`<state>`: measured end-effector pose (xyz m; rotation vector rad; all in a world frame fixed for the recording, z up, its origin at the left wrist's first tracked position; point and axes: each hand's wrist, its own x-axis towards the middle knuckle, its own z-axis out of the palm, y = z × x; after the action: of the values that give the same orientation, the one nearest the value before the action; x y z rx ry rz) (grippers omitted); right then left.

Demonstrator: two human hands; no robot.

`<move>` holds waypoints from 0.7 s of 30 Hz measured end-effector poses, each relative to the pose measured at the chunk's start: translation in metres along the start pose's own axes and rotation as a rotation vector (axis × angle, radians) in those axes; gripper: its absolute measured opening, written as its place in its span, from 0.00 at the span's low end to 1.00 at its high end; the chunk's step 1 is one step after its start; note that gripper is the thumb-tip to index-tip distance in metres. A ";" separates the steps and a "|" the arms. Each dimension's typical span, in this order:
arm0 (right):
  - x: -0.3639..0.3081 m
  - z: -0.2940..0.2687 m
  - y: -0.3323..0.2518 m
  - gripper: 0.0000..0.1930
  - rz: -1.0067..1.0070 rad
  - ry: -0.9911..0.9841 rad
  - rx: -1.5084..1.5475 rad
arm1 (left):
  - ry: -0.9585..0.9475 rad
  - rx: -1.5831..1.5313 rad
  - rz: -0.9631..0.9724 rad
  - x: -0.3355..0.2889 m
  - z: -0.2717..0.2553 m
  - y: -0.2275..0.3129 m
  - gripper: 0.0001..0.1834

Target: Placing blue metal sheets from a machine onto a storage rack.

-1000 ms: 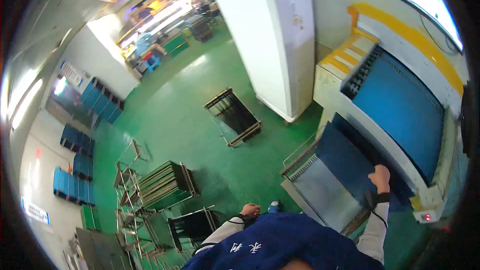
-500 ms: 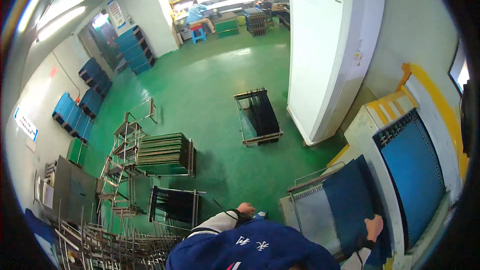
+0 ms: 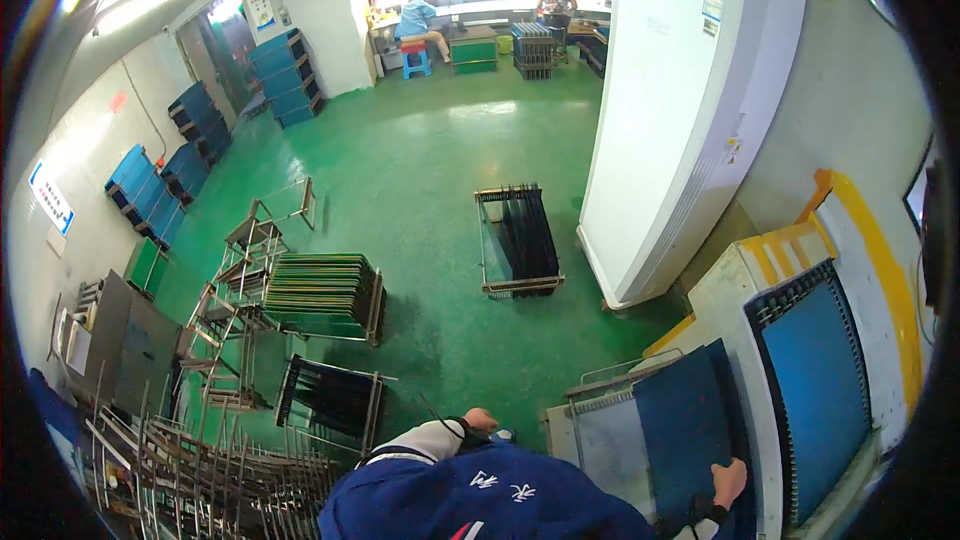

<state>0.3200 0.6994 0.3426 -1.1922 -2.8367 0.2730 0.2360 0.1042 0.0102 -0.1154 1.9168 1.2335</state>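
At the lower right my right hand (image 3: 729, 481) is closed at the upper edge of a dark blue panel (image 3: 690, 420). The panel stands in a metal rack (image 3: 606, 435) with toothed rails, among other dark panels. Paler panel surface shows in the rack's left part. My left hand (image 3: 481, 420) is curled in front of my body, low in the middle, with no object visible in it. Beside the rack, a blue panel (image 3: 818, 380) lies in the machine's opening, which has toothed dark edges.
A rack of dark panels (image 3: 522, 240) stands mid-floor. To the left are a rack of green panels (image 3: 318, 290), another dark-panel rack (image 3: 330, 402) and metal frames (image 3: 225, 315). A tall white cabinet unit (image 3: 670, 120) stands right. Several people work at a lit bench (image 3: 490, 2) far off.
The view has turned slightly left and shifted, so distant things sit further right. My right hand stays at the dark blue panel's edge; my left hand remains curled by my body.
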 end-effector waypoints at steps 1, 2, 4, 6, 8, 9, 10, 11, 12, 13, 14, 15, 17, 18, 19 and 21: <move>0.002 0.005 0.004 0.22 0.004 0.017 0.002 | 0.010 -0.048 -0.034 0.001 0.001 0.000 0.14; 0.002 0.008 0.013 0.22 0.028 0.040 -0.011 | 0.039 -0.064 -0.071 -0.004 0.010 0.016 0.14; -0.005 -0.004 0.006 0.25 0.072 -0.014 -0.017 | 0.098 -0.068 -0.129 -0.020 0.014 0.038 0.14; -0.006 -0.009 0.007 0.27 0.087 -0.045 -0.023 | 0.132 -0.042 -0.155 -0.029 0.016 0.055 0.14; -0.001 -0.004 0.012 0.26 0.063 -0.061 -0.026 | 0.123 -0.045 -0.151 -0.029 0.014 0.051 0.15; 0.001 0.000 0.013 0.26 0.037 -0.021 -0.030 | 0.123 -0.048 -0.150 -0.026 0.012 0.044 0.15; 0.003 0.006 0.014 0.25 0.010 0.020 -0.035 | 0.126 -0.027 -0.147 -0.023 0.011 0.038 0.16; 0.003 0.007 0.014 0.25 -0.013 0.061 -0.041 | 0.126 -0.003 -0.143 -0.021 0.010 0.034 0.16; 0.005 0.007 0.013 0.25 -0.002 0.024 -0.041 | 0.127 0.021 -0.140 -0.019 0.010 0.031 0.16; 0.005 0.005 0.013 0.25 0.015 -0.011 -0.045 | 0.123 0.043 -0.146 -0.018 0.012 0.033 0.16; 0.006 0.003 0.013 0.25 0.031 -0.045 -0.048 | 0.121 0.065 -0.152 -0.018 0.013 0.035 0.16; 0.008 0.006 0.016 0.25 0.028 -0.044 -0.045 | 0.120 0.087 -0.158 -0.018 0.014 0.036 0.16; 0.008 0.009 0.024 0.26 0.029 -0.040 -0.040 | 0.134 0.057 -0.106 -0.021 0.017 0.041 0.15; 0.009 0.010 0.027 0.26 0.042 -0.047 -0.040 | 0.140 0.042 -0.080 -0.023 0.019 0.044 0.14; 0.009 0.009 0.025 0.26 0.049 -0.058 -0.037 | 0.149 0.035 -0.094 -0.024 0.019 0.044 0.14; 0.009 0.011 0.025 0.27 0.057 -0.066 -0.029 | 0.165 0.022 -0.122 -0.026 0.021 0.044 0.13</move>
<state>0.3299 0.7211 0.3275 -1.2945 -2.8751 0.2803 0.2439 0.1347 0.0560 -0.3273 2.0314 1.1511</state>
